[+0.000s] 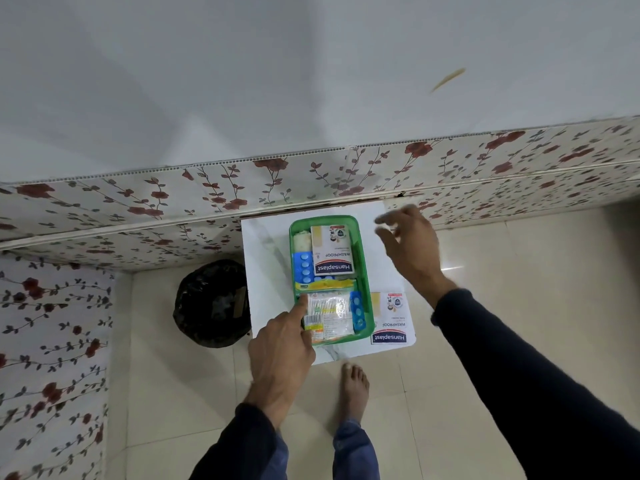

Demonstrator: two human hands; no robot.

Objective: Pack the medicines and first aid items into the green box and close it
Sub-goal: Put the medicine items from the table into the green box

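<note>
An open green box [365, 271] lies on a small white table [266, 271]. Inside it are a Hansaplast plaster pack [333, 251], a gauze roll [302, 241], blue pill strips [304, 268] and a clear packet of swabs [329, 315]. A second Hansaplast pack [393, 318] lies on the table right of the box. My left hand [282, 351] presses its index finger on the clear packet at the box's near-left corner. My right hand [410, 251] hovers open above the table, right of the box, holding nothing. No lid is visible.
A black bag-lined bin [211, 303] stands on the tiled floor left of the table. A floral-patterned wall panel [138, 209] runs behind the table. My bare foot [355, 393] is on the floor just before the table's front edge.
</note>
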